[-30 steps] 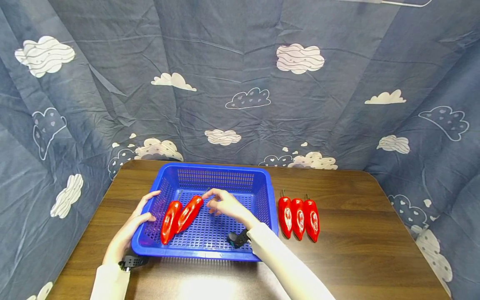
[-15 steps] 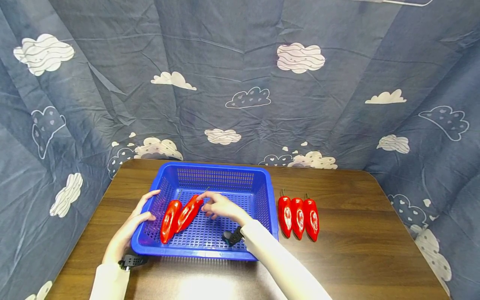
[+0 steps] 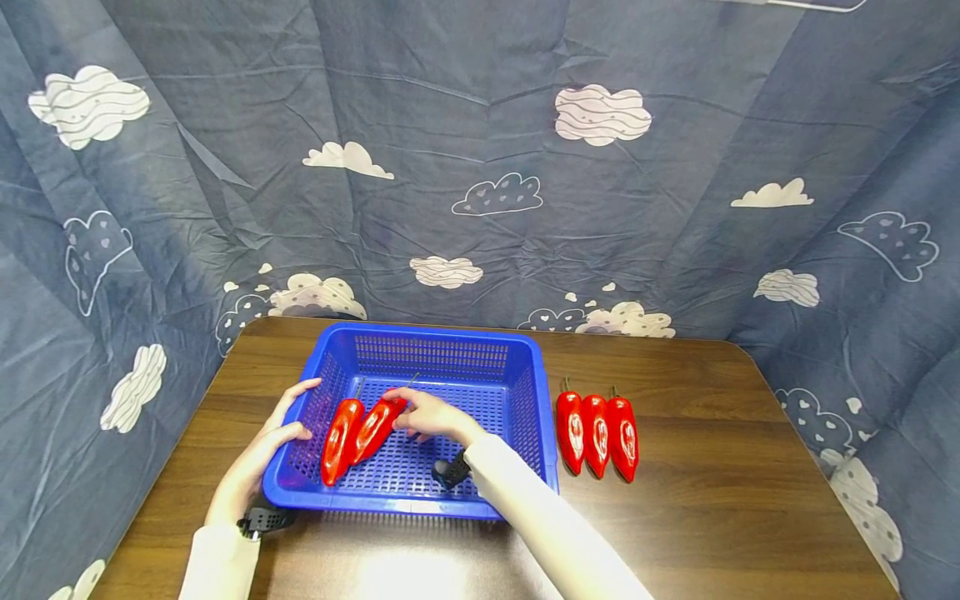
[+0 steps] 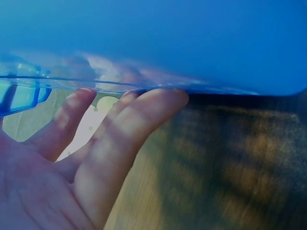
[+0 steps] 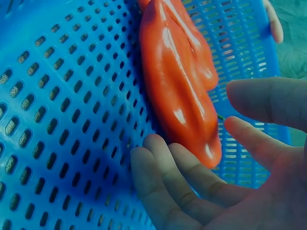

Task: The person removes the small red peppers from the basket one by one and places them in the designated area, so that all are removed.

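Red pepper (image 3: 375,432) — glossy, creased, tapering — blue basket (image 3: 408,505), right hand (image 3: 435,415) alongside

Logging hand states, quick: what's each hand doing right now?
Left hand: open, touching the blue perforated plastic basket.
Right hand: open, at a glossy red elongated pepper, not gripping it.

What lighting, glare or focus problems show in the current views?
Head: white glare on the brown wood-grain table, highlights on three long glossy red peppers lying on it; left wrist: soft focus, the blue perforated plastic basket a smooth blur, the table partly shadowed; right wrist: bluish cast, highlights on the nearer pepper in the basket.
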`<move>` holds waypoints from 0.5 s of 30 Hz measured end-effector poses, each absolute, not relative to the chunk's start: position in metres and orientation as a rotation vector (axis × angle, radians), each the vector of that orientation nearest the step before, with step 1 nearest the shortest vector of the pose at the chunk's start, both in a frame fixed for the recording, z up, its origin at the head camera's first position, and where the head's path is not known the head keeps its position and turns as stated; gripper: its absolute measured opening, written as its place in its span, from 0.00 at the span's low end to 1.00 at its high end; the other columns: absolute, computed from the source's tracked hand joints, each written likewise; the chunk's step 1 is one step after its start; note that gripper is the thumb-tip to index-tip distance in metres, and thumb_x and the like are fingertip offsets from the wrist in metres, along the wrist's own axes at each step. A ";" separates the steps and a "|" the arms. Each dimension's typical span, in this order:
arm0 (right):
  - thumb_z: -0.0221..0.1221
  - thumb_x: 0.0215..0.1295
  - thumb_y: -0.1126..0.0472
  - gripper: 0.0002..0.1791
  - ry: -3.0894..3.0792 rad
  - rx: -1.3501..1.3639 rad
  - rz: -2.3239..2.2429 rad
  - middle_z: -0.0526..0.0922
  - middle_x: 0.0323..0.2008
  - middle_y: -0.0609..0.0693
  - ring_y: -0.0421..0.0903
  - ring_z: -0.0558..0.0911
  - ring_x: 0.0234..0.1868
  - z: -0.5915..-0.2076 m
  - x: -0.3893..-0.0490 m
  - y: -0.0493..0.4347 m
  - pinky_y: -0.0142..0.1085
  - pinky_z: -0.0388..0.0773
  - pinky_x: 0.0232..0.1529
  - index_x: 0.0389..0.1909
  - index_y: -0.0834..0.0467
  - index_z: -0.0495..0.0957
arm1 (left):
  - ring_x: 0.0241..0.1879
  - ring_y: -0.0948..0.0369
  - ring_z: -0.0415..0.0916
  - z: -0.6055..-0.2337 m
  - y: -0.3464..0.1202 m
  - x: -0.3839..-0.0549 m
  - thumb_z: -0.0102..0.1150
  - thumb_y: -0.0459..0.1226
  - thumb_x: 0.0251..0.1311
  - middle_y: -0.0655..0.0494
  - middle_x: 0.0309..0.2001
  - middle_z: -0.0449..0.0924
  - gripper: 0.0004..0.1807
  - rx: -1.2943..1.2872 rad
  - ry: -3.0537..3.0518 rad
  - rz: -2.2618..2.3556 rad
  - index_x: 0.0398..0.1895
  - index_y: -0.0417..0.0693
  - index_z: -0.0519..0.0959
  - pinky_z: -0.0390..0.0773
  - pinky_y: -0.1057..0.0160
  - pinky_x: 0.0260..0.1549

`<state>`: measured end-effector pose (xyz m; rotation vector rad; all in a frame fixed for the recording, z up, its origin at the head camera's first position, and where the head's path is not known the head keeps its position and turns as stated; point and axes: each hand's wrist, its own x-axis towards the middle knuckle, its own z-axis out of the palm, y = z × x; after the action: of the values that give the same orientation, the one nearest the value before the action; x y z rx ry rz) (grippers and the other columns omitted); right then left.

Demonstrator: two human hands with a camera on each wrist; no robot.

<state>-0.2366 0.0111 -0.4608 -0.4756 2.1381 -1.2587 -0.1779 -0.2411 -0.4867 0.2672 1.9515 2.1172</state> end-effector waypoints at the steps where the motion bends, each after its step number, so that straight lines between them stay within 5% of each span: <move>1: 0.53 0.54 0.69 0.28 2.147 -0.474 -1.252 0.73 0.33 0.52 0.53 0.75 0.30 -0.462 -0.237 0.010 0.46 0.75 0.31 0.59 0.56 0.66 | 0.52 0.49 0.61 -0.487 -0.241 -0.178 0.37 0.24 0.50 0.36 0.60 0.49 0.39 0.271 1.955 2.116 0.68 0.56 0.47 0.69 0.53 0.43; 12: 0.54 0.54 0.69 0.30 2.201 -0.441 -1.187 0.73 0.43 0.53 0.46 0.72 0.24 -0.465 -0.237 0.001 0.40 0.75 0.27 0.61 0.54 0.65 | 0.52 0.47 0.61 -0.487 -0.241 -0.177 0.38 0.25 0.50 0.38 0.60 0.49 0.40 0.245 1.952 2.098 0.68 0.59 0.47 0.70 0.52 0.42; 15: 0.53 0.54 0.69 0.30 2.209 -0.454 -1.180 0.74 0.39 0.53 0.46 0.71 0.24 -0.465 -0.238 0.000 0.40 0.75 0.27 0.61 0.54 0.65 | 0.52 0.47 0.61 -0.487 -0.241 -0.176 0.38 0.25 0.51 0.38 0.60 0.49 0.39 0.243 1.954 2.099 0.68 0.59 0.47 0.70 0.52 0.42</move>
<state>-0.2375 0.0000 -0.4652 -0.4539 2.2090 -1.1801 -0.1764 -0.2415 -0.4871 0.2425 1.9537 2.0992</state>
